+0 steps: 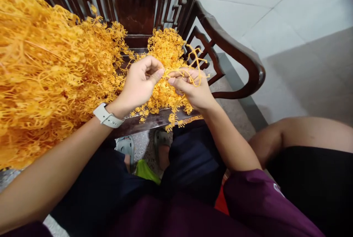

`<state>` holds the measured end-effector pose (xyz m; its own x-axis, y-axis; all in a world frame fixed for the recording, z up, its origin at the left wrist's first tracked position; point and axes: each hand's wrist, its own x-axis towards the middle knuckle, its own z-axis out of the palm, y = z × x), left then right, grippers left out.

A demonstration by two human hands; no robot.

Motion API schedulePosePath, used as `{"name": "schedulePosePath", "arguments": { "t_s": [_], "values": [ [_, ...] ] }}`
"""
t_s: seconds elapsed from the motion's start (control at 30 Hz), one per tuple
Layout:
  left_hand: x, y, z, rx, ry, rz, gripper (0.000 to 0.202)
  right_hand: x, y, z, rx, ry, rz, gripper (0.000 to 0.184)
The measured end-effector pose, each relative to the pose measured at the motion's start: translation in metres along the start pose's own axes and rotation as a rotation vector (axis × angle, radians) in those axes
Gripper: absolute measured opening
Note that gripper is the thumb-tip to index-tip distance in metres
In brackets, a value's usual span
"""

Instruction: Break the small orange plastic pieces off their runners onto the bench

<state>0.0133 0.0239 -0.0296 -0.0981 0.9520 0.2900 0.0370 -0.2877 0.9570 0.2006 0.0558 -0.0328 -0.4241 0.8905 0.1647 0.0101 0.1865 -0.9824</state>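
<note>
In front of me, both hands meet over a small heap of yellow plastic flower pieces [167, 47] on a dark wooden bench [154, 119]. My right hand [194, 86] is closed around a branched yellow plastic stem [199, 68], whose thin prongs stick out past the fingers to the upper right. Thumb and forefinger of my left hand [145, 78] pinch together close to the stem's end, by the right fingertips. What exactly lies in that pinch is too small to make out. A pale watch band circles the left wrist.
A large mound of the same yellow pieces [55, 82] fills the left side. The bench's curved armrest [234, 45] rises at the right, before a tiled wall [275, 9]. Another person's bare leg [311, 134] is close on my right. Something green [147, 172] lies between my feet.
</note>
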Motion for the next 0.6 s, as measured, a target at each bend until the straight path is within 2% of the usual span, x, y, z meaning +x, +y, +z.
{"name": "schedulePosePath", "arguments": {
  "t_s": [0.07,0.17,0.3,0.5,0.6],
  "values": [
    [-0.001,0.001,0.0,-0.065,-0.028,-0.053,0.022,0.0,-0.003,0.002,0.023,-0.012,0.011,0.031],
    [-0.002,0.007,-0.001,-0.203,-0.14,-0.186,0.025,-0.001,-0.009,0.003,0.026,-0.044,-0.017,0.027],
    [-0.006,0.018,-0.004,-0.296,-0.312,-0.35,0.025,-0.005,-0.017,0.0,-0.01,-0.168,-0.001,0.037],
    [-0.012,0.02,-0.004,-0.35,-0.431,-0.336,0.027,-0.009,-0.022,-0.01,0.034,-0.378,-0.047,0.038],
    [-0.012,0.019,-0.002,-0.376,-0.456,-0.335,0.027,-0.008,-0.021,-0.013,0.016,-0.437,-0.046,0.04]
  ]
}}
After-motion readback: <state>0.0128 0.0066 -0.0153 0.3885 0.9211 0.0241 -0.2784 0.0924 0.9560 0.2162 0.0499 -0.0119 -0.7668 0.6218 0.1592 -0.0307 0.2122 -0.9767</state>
